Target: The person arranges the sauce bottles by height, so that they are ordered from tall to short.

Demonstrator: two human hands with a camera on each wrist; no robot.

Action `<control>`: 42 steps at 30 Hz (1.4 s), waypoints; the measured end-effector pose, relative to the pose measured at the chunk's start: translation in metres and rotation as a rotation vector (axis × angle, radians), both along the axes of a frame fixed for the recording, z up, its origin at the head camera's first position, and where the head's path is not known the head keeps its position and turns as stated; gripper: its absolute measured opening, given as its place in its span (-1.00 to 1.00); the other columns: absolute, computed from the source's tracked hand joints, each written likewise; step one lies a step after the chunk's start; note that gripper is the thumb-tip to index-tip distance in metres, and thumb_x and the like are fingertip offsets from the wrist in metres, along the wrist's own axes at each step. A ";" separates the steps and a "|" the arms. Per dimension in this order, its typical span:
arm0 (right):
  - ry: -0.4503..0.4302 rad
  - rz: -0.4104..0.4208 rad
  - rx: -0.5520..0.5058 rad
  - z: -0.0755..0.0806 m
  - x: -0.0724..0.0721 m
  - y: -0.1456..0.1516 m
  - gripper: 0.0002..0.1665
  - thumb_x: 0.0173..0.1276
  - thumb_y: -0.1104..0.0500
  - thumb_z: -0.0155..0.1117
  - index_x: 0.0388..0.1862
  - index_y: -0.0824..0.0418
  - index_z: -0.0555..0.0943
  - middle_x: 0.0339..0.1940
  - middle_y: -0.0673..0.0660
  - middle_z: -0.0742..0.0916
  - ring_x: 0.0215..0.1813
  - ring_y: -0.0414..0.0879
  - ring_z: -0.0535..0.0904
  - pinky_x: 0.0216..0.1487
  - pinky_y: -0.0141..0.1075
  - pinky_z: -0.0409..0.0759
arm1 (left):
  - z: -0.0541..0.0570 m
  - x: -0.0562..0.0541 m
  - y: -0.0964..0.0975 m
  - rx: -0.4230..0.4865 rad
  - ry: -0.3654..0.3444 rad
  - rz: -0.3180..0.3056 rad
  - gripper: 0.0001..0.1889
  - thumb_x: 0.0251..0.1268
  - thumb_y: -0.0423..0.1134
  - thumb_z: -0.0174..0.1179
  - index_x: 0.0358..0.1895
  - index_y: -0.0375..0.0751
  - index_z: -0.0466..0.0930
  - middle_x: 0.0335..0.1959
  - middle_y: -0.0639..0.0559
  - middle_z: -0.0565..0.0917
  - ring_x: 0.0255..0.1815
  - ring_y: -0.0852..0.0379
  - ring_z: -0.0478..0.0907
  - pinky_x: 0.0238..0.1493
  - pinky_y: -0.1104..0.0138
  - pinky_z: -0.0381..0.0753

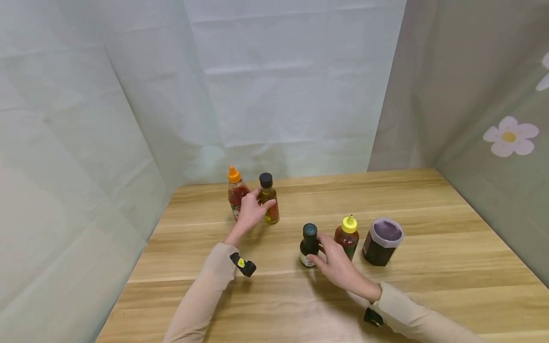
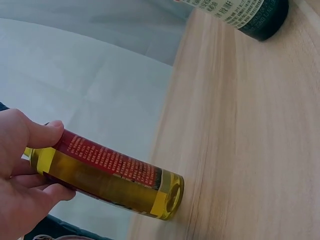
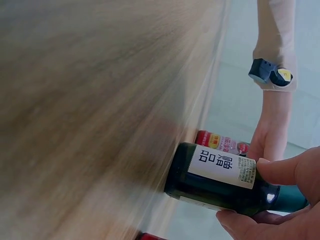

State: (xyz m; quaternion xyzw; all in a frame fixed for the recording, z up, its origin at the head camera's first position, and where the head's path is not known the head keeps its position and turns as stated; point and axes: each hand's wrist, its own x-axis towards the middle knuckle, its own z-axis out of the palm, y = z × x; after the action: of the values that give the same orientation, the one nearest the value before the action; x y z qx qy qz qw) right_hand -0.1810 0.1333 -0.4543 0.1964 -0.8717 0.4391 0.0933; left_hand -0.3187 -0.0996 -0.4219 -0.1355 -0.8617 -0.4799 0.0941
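At the back of the table, my left hand [image 1: 252, 209] grips an oil bottle [image 1: 270, 209] around its upper part. That bottle has a black cap, and in the left wrist view its yellow oil and red label show between thumb and fingers. Closer to me, my right hand [image 1: 336, 262] holds a dark sauce bottle [image 1: 309, 245] near its neck. A white label [image 3: 220, 166] with dark characters covers its side in the right wrist view. Just left of the oil bottle stands a red sauce bottle [image 1: 237, 193] with an orange nozzle cap, partly hidden by my left hand.
Beside my right hand stands a yellow-capped sauce bottle [image 1: 348, 236], partly covered by the hand. A dark jar [image 1: 379, 250] with a pale purple lid stands to its right. Pale curtains [image 1: 283, 85] hang behind and beside the wooden table [image 1: 454, 267].
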 end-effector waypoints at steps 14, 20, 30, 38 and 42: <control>-0.029 -0.008 0.019 0.001 -0.002 -0.004 -0.43 0.21 0.32 0.39 0.20 0.33 0.47 0.10 0.24 0.66 0.17 0.08 0.61 0.14 -0.05 0.64 | -0.007 -0.003 -0.005 -0.006 0.009 0.029 -0.47 0.27 -0.21 0.30 0.26 -0.33 0.43 0.12 -0.26 0.63 0.14 -0.14 0.60 0.19 0.06 0.61; -0.021 0.012 0.017 0.000 -0.003 -0.004 -0.44 0.21 0.33 0.39 0.20 0.34 0.46 0.09 0.25 0.66 0.17 0.10 0.61 0.15 -0.02 0.63 | -0.008 -0.004 -0.006 0.015 -0.001 0.045 -0.48 0.26 -0.20 0.30 0.25 -0.31 0.44 0.13 -0.24 0.62 0.18 -0.13 0.58 0.23 0.07 0.58; 0.000 -0.010 0.027 0.000 -0.006 -0.006 -0.44 0.19 0.32 0.41 0.17 0.35 0.48 0.08 0.25 0.67 0.15 0.09 0.62 0.11 -0.05 0.66 | -0.004 0.003 -0.005 -0.021 0.005 0.101 -0.39 0.22 -0.19 0.34 0.32 -0.27 0.41 0.23 -0.24 0.56 0.26 -0.15 0.51 0.28 0.05 0.52; 0.008 -0.013 0.042 0.000 -0.006 -0.004 -0.44 0.18 0.32 0.42 0.16 0.36 0.49 0.07 0.26 0.68 0.13 0.09 0.63 0.09 -0.07 0.68 | -0.003 0.019 -0.005 0.009 -0.008 0.097 -0.34 0.29 -0.26 0.27 0.41 -0.34 0.26 0.27 -0.33 0.49 0.24 -0.21 0.52 0.28 0.08 0.54; 0.019 -0.003 0.040 0.000 -0.006 -0.004 -0.46 0.19 0.32 0.42 0.15 0.35 0.49 0.05 0.25 0.68 0.12 0.08 0.63 0.09 -0.06 0.67 | -0.005 0.033 -0.004 -0.037 0.017 0.113 -0.34 0.28 -0.30 0.25 0.39 -0.47 0.22 0.24 -0.43 0.47 0.19 -0.28 0.53 0.21 0.05 0.59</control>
State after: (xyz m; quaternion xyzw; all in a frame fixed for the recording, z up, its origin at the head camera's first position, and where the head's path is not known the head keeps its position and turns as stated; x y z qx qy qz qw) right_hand -0.1873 0.1298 -0.4541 0.2010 -0.8797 0.4196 0.0984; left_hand -0.2856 -0.1041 -0.4267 -0.0924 -0.8759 -0.4565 0.1260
